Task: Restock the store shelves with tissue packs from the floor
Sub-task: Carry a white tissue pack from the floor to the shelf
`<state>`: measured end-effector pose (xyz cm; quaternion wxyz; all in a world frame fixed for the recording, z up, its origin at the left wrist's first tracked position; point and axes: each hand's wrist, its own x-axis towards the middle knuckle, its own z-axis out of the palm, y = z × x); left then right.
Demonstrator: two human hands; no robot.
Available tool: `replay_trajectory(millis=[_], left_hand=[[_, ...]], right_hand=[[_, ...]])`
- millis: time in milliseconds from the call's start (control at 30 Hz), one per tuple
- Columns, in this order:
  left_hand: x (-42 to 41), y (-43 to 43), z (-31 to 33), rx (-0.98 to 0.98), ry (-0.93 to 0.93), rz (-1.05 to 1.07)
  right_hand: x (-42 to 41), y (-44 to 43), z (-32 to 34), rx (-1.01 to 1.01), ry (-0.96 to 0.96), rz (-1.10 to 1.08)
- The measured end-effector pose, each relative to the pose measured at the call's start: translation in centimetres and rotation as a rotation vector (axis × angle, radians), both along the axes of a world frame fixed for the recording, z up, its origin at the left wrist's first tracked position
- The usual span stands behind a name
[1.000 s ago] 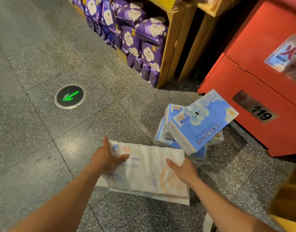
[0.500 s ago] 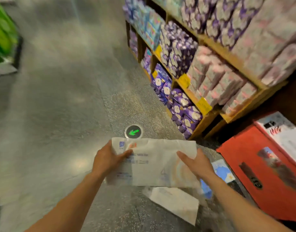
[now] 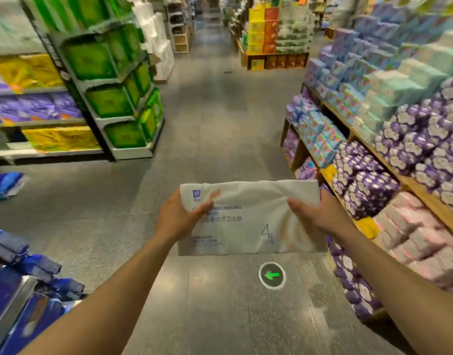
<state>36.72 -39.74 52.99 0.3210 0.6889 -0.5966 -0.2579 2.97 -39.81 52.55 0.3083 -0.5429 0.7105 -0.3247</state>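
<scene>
A flat white tissue pack [image 3: 248, 224] with dark print and a large "4" hangs in the air in front of me, above the grey floor. My left hand [image 3: 178, 219] grips its upper left corner and my right hand [image 3: 315, 213] grips its upper right corner. To my right runs a wooden shelf unit [image 3: 420, 190] stacked with purple, pink and blue-green tissue packs. The packs left on the floor are out of view.
A round floor marker with a green arrow [image 3: 272, 274] lies just below the pack. Blue packs [image 3: 23, 290] crowd the lower left, another blue pack [image 3: 5, 184] lies on the floor at left. Green and yellow stocked shelves [image 3: 105, 93] stand left; the aisle runs ahead.
Both hands lifted the white pack off the floor pile and raised it to chest height. My view swung up from the floor and red box to the aisle.
</scene>
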Motion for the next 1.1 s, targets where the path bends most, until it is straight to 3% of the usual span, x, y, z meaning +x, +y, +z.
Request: replay_trajectory(millis=[367,700,900,1100], left_hand=[[21.2,-18.6,6.4,-0.155,0.059,0.330],[49.7,-33.8,9.0,-0.223,0.062,0.560],[66.6,-45.2,13.6,-0.266,-0.006,0.642],[81.4,-57.6,14.2,-0.287,-0.036,0.698]], right_hand=[[23.2,-30.0,7.6,-0.119,-0.050,0.308],[55.3,-52.2,10.7,-0.230,-0.110,0.634],[73.5,-65.3,13.5,-0.241,-0.213,0.675],[89.3,-79.2,13.7,-0.264,-0.217,0.745]])
